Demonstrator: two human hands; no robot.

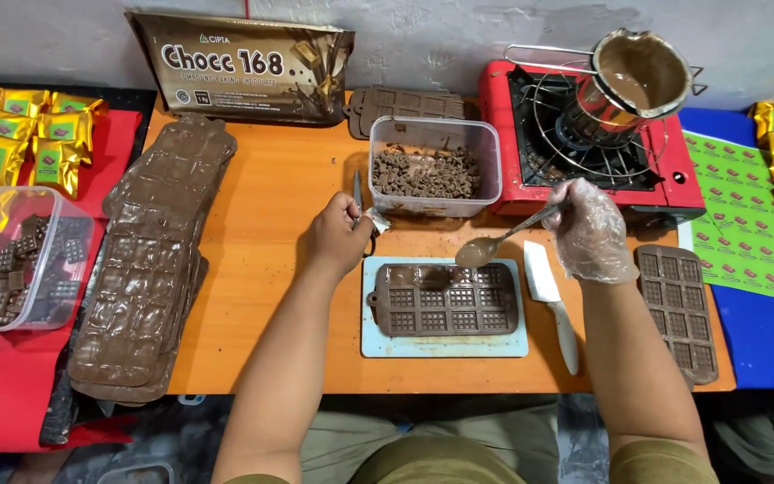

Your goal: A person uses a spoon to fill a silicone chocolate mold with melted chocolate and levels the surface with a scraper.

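Leaning brown bag (pixel 244 67) behind the hands (pixel 591 231).

stove: red stove (pixel 503 134) at the tabletop's far right corner
pot: metal pot (pixel 642 76) on it
moulds: brown stack (pixel 150 260) along the left edge

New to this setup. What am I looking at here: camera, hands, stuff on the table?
One picture, from a camera worn on a person's head, looking down at their own two hands. No machine. The right hand, in a clear plastic glove, holds a spoon of melted chocolate over a brown bar mould on a pale blue board. The bare left hand grips a small tool beside a clear tub of chocolate pieces. On the orange table: stacked moulds, a white knife, and a red stove carrying a metal pot.
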